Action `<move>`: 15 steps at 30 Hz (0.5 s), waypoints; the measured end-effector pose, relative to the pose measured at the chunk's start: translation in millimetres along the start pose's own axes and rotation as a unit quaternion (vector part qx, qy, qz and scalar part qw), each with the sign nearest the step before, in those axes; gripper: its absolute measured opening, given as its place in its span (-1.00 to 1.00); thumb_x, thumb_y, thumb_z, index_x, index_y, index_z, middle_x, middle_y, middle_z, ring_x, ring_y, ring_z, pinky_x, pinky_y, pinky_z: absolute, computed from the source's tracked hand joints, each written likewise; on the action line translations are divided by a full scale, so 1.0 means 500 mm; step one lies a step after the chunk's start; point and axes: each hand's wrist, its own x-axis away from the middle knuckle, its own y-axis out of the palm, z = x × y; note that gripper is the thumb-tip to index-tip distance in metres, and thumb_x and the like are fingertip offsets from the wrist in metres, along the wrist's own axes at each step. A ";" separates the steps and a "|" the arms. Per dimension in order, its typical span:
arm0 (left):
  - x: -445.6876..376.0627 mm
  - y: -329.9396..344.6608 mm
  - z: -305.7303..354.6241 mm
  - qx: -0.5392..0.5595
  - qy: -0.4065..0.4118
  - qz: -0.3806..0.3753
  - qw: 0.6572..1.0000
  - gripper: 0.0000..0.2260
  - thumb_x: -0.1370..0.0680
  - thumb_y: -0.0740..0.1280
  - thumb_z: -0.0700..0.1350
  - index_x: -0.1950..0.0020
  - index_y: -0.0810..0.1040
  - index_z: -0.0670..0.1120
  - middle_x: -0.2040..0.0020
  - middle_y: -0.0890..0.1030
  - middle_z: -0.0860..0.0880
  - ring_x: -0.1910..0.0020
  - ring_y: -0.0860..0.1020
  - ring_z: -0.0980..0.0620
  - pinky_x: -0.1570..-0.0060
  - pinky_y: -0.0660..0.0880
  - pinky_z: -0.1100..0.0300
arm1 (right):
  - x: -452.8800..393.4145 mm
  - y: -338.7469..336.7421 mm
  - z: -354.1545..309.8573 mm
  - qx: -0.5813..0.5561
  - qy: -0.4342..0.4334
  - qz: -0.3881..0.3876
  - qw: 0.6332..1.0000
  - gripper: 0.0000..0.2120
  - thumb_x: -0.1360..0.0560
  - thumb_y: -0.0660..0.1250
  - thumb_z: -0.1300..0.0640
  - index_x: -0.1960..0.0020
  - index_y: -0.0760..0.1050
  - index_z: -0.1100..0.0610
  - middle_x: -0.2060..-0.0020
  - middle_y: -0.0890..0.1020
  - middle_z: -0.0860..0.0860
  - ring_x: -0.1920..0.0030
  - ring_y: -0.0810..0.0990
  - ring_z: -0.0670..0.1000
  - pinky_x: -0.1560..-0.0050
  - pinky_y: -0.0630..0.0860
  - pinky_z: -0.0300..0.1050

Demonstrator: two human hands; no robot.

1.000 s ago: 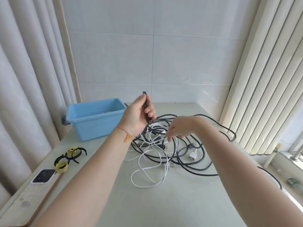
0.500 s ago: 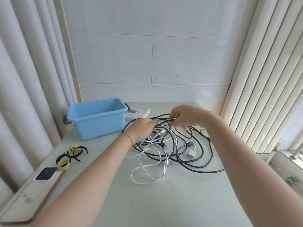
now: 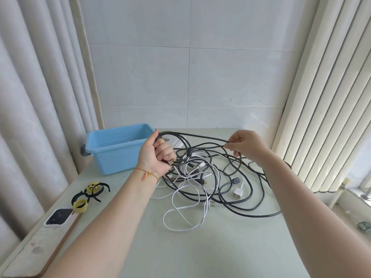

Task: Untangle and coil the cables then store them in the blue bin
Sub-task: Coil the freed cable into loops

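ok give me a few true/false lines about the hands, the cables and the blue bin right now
1. The left hand grips loops of black cable. True.
2. The right hand lies flat on the table. False: it is raised and pinches the black cable.
3. The white cable is already coiled inside the blue bin. False: it lies loose on the table, tangled with black cable.
4. The blue bin stands at the far left of the table, beside the left hand. True.
5. The black and yellow straps are wrapped round the cables. False: they lie apart on the table, left of the tangle.
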 end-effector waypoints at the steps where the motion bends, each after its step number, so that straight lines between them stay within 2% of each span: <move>1: -0.002 -0.005 0.002 0.008 0.013 0.017 1.000 -0.50 -0.63 0.19 0.07 0.48 0.17 0.00 0.61 0.11 0.07 0.69 0.10 0.11 0.60 0.08 0.28 | -0.005 0.000 0.002 0.006 0.000 0.019 1.000 -0.86 -0.43 0.50 0.24 0.16 0.54 0.18 0.38 0.60 0.06 0.45 0.50 0.02 0.35 0.49 -0.13; 3: -0.003 -0.018 0.011 0.021 0.033 0.042 0.998 -0.48 -0.65 0.17 0.06 0.50 0.17 0.00 0.62 0.10 0.06 0.69 0.10 0.11 0.61 0.07 0.29 | -0.011 -0.009 0.011 0.008 0.001 0.050 0.999 -0.87 -0.44 0.49 0.24 0.17 0.53 0.17 0.38 0.58 0.04 0.47 0.45 0.03 0.40 0.48 -0.12; 6: -0.009 -0.048 0.042 0.048 0.069 0.099 0.992 -0.42 -0.67 0.10 0.07 0.55 0.17 -0.02 0.63 0.11 0.06 0.70 0.11 0.11 0.62 0.10 0.35 | -0.011 -0.035 0.038 -0.048 0.020 0.055 0.997 -0.89 -0.44 0.47 0.28 0.10 0.55 0.23 0.40 0.57 0.05 0.52 0.39 0.02 0.49 0.39 -0.18; 9: -0.022 -0.074 0.053 0.055 0.102 0.161 0.980 -0.46 -0.68 0.04 0.11 0.49 0.16 -0.01 0.63 0.11 0.04 0.71 0.13 0.10 0.60 0.16 0.42 | -0.010 -0.041 0.057 -0.058 0.044 0.061 0.995 -0.89 -0.43 0.48 0.29 0.12 0.56 0.25 0.38 0.56 0.08 0.50 0.35 0.01 0.49 0.31 -0.21; 12: -0.031 -0.060 0.030 0.020 0.078 0.130 0.988 -0.57 -0.68 0.00 0.12 0.36 0.20 0.01 0.61 0.16 0.07 0.69 0.17 0.11 0.57 0.23 0.41 | -0.019 -0.012 0.043 0.135 0.032 0.004 0.990 -0.89 -0.42 0.50 0.20 0.21 0.57 0.16 0.35 0.57 0.01 0.37 0.46 0.01 0.37 0.38 -0.19; 15: -0.031 -0.025 0.005 -0.024 0.057 0.079 0.995 -0.60 -0.68 0.03 0.12 0.31 0.27 0.00 0.55 0.23 0.08 0.63 0.21 0.12 0.52 0.29 0.35 | -0.010 0.029 -0.004 0.349 -0.001 -0.098 0.932 -0.80 -0.45 0.47 0.10 0.29 0.50 0.01 0.31 0.52 -0.09 0.17 0.53 0.04 0.23 0.41 -0.16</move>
